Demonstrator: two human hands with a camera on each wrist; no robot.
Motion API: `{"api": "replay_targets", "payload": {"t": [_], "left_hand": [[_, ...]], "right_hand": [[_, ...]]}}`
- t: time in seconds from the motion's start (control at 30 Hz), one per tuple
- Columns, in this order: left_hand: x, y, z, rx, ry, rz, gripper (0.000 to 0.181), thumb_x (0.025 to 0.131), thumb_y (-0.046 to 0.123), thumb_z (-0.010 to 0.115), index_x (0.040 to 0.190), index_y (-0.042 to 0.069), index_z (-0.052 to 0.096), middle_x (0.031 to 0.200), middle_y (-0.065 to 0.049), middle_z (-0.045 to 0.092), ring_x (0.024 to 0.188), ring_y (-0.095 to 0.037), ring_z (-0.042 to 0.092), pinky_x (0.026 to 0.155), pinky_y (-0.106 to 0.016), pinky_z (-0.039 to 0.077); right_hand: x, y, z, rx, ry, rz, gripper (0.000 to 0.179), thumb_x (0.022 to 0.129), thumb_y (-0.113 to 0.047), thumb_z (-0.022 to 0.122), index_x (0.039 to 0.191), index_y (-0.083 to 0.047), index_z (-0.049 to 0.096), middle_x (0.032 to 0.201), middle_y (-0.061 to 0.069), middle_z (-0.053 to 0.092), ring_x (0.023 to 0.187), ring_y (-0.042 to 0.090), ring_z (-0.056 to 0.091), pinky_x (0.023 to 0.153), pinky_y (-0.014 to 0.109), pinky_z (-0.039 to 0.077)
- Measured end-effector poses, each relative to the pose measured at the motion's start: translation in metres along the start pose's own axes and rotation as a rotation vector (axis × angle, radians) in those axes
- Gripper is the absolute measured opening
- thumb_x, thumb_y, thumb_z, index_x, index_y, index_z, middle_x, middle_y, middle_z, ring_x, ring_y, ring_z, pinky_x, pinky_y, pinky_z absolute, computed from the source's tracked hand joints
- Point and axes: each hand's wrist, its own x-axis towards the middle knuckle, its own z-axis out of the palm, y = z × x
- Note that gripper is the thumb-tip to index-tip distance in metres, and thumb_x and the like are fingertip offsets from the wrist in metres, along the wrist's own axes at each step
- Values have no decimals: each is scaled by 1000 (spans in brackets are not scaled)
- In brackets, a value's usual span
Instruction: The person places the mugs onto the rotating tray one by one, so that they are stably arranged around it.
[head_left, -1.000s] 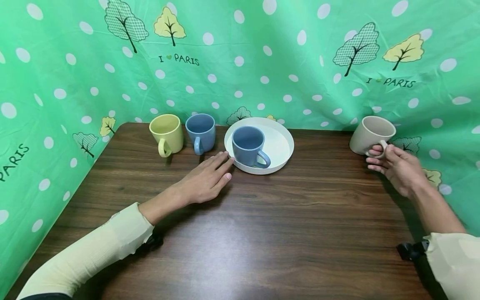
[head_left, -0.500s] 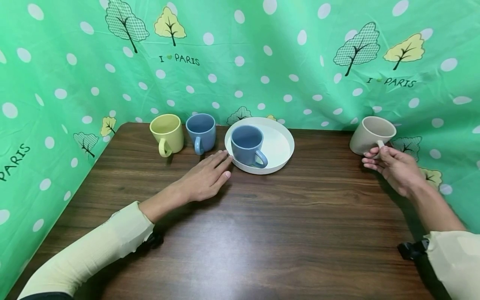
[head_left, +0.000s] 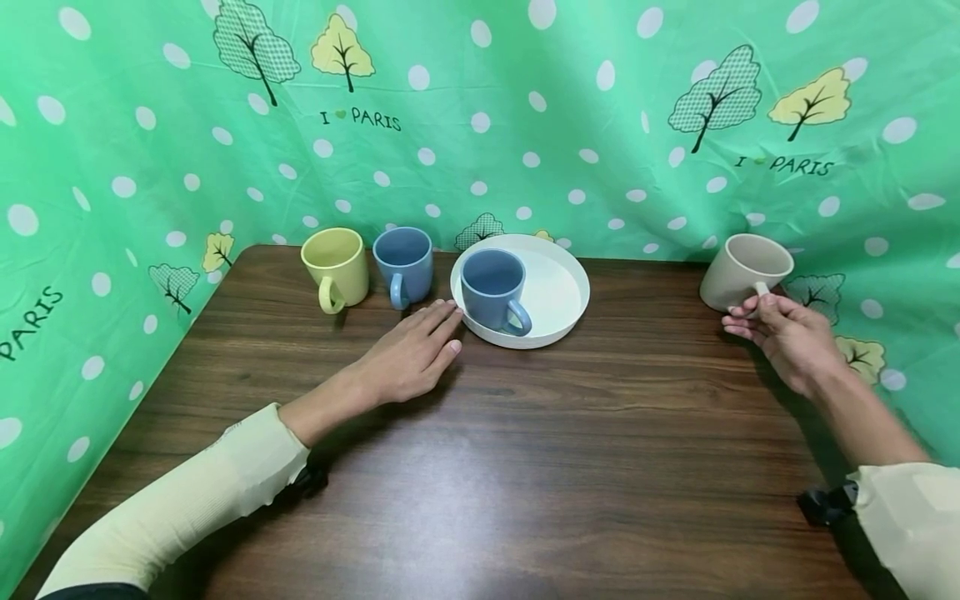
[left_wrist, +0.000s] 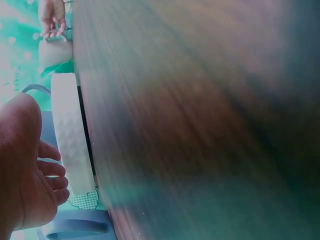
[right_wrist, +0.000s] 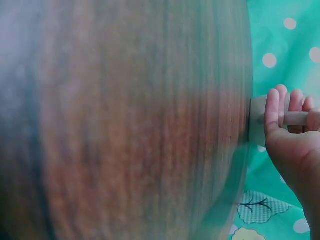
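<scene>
My left hand (head_left: 408, 354) lies stretched out, fingers straight, with its fingertips right at the near-left rim of a round white tray (head_left: 558, 292). On the tray stands an upright blue mug (head_left: 491, 292), handle toward the front right. At the far right, my right hand (head_left: 798, 342) pinches the handle of a beige mug (head_left: 731, 279) between thumb and fingers. That mug stands upright at the back of the table; the right wrist view has the fingers around its handle (right_wrist: 295, 118). The left wrist view catches the tray's outer wall (left_wrist: 70, 135) beside the left fingers.
Left of the tray, a second blue mug (head_left: 405, 267) and a yellow-green mug (head_left: 337, 271) stand near the back edge, handles facing front. A green dotted curtain (head_left: 480, 150) hangs behind the dark wooden table (head_left: 540, 467).
The blue mug on the tray has shifted slightly left and back. My right thumb and fingers have closed more on the beige mug's handle. The left hand has hardly moved.
</scene>
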Motion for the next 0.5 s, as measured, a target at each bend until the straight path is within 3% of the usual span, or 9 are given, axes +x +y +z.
{"api": "replay_targets", "payload": {"t": [0.5], "left_hand": [[-6, 15, 0, -9, -22, 40, 63, 123, 35, 38, 172, -5, 40, 183, -25, 34, 172, -43, 33, 142, -59, 31]], "right_hand": [[-2, 3, 17, 16, 85, -50, 30, 117, -12, 52, 110, 10, 71, 103, 19, 83, 94, 30, 86, 88, 36, 72]]}}
